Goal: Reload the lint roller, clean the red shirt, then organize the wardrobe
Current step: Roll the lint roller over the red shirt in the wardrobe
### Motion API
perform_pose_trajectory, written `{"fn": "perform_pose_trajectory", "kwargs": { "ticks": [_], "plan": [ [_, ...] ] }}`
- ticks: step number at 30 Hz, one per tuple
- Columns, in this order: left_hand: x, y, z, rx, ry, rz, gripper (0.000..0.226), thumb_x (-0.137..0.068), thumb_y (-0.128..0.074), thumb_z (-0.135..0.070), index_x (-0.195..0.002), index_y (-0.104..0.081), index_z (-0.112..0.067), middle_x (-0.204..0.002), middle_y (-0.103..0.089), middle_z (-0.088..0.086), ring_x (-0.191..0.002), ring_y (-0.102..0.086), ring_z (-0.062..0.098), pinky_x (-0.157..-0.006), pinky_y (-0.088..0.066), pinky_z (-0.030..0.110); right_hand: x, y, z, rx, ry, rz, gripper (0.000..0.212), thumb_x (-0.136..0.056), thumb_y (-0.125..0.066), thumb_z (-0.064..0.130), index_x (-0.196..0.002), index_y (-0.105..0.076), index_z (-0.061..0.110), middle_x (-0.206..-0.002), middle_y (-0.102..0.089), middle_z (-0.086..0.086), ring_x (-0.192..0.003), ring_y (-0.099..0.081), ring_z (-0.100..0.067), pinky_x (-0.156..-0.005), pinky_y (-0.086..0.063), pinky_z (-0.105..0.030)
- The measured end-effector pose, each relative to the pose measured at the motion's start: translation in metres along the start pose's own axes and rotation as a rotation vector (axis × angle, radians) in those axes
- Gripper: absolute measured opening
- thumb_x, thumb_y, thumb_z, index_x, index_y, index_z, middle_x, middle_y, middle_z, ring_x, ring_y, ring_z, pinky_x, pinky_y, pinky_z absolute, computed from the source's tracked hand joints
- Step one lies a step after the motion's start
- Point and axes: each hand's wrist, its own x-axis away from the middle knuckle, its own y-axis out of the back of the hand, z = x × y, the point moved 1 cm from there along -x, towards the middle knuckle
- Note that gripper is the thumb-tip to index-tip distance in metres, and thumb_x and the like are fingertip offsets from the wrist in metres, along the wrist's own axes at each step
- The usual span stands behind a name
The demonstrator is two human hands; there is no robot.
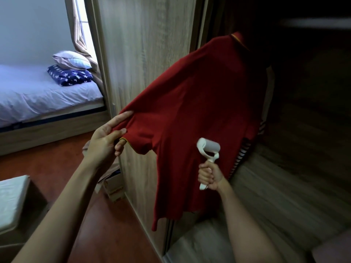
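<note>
The red shirt [191, 118] hangs at the open wardrobe [144, 54], its sleeve pulled out to the left. The left hand [106, 141] pinches the sleeve's edge between thumb and fingers. The right hand [209, 176] is wrapped round the handle of the white lint roller [208, 149], whose head lies against the shirt's front. Behind, a bed [38, 92] carries a pillow [72, 59] on a starred blanket [70, 75].

Matt red cloth shirt [191, 118], smooth white, probably plastic lint roller [208, 151], matt grained wood wardrobe [144, 54].
</note>
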Motion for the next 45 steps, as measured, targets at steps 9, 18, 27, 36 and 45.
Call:
{"fn": "perform_pose_trajectory", "kwargs": {
  "ticks": [9,18,27,36,45],
  "plan": [
    [0.006,-0.001,-0.004,-0.03,-0.018,0.02,0.05,-0.094,-0.034,0.01,-0.12,-0.061,-0.022,-0.076,-0.033,0.004,-0.035,-0.029,0.001,-0.032,-0.026,0.01,0.001,-0.082,0.179,-0.109,0.329,0.31,0.044,-0.062,-0.071,0.021,-0.033,-0.038,0.022,-0.025,-0.028,0.008,-0.019,-0.019,-0.007,-0.032,-0.012,-0.016],
    [0.011,0.004,-0.009,-0.089,-0.026,0.031,0.052,-0.094,-0.035,0.011,-0.122,-0.06,-0.023,-0.069,-0.042,0.006,-0.037,-0.031,0.001,-0.034,-0.029,0.012,0.017,-0.112,0.011,0.203,-0.071,0.141,0.054,-0.084,-0.046,0.011,-0.032,-0.035,0.021,-0.026,-0.022,0.006,-0.02,-0.018,-0.005,-0.033,-0.009,-0.013],
    [0.012,0.01,-0.004,-0.08,-0.036,0.055,0.053,-0.094,-0.033,0.013,-0.13,-0.056,-0.018,-0.058,-0.044,-0.001,-0.038,-0.031,0.001,-0.035,-0.03,0.012,0.025,-0.161,0.09,0.878,0.139,-0.194,0.03,-0.088,-0.054,0.007,-0.06,-0.044,0.012,-0.028,-0.034,0.007,-0.023,-0.027,-0.004,-0.03,-0.019,-0.014],
    [0.006,0.011,-0.009,-0.075,-0.061,0.04,0.052,-0.094,-0.029,0.016,-0.132,-0.05,-0.013,-0.053,-0.058,-0.012,-0.036,-0.03,0.001,-0.035,-0.03,0.011,0.016,-0.185,0.092,1.003,0.277,-0.284,0.031,-0.079,-0.061,0.014,-0.051,-0.048,0.018,-0.033,-0.043,0.012,-0.031,-0.037,0.001,-0.038,-0.029,-0.021],
    [0.002,0.013,-0.011,-0.096,-0.068,0.037,0.054,-0.094,-0.029,0.014,-0.136,-0.046,-0.015,-0.045,-0.051,-0.011,-0.037,-0.03,0.001,-0.035,-0.03,0.012,0.015,-0.199,0.107,0.999,0.353,-0.416,0.03,-0.081,-0.062,0.018,-0.053,-0.052,0.015,-0.045,-0.047,0.007,-0.033,-0.04,0.0,-0.039,-0.03,-0.023]
  ]
}}
